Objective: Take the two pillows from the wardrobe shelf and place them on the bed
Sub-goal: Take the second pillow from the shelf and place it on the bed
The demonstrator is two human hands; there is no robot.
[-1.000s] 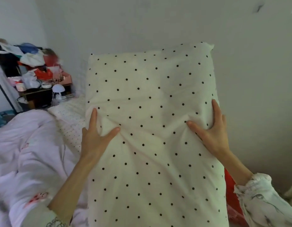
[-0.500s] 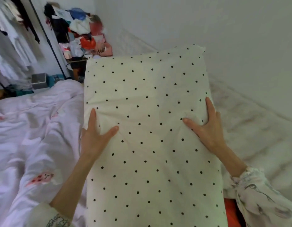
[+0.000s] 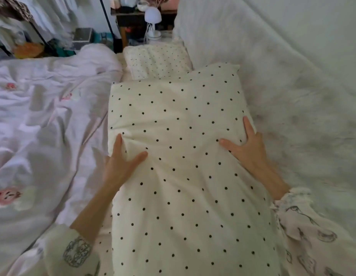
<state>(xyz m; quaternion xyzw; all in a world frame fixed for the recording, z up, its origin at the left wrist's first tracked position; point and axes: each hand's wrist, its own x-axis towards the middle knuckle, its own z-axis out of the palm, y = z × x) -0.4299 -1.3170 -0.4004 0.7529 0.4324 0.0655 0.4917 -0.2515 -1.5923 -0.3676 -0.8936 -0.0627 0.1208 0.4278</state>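
A cream pillow with black dots (image 3: 185,156) fills the middle of the view, held lengthwise over the bed (image 3: 292,120), its far end pointing to 12 o'clock. The left hand (image 3: 121,162) grips its left edge at 9 o'clock, thumb spread on the top face and fingers wrapped round the side, the cloth bunched under them. The right hand (image 3: 246,146) clasps the right edge at 3 o'clock in the same way, thumb on top and fingers curled over the edge. Whether the pillow touches the bed beneath cannot be told. Beyond its far end, at 12 o'clock, a second, finely dotted pillow (image 3: 157,60) lies at the head of the bed. A rumpled white duvet (image 3: 43,116) spreads at 9 o'clock. A small white lamp (image 3: 152,18) stands past the far pillow.
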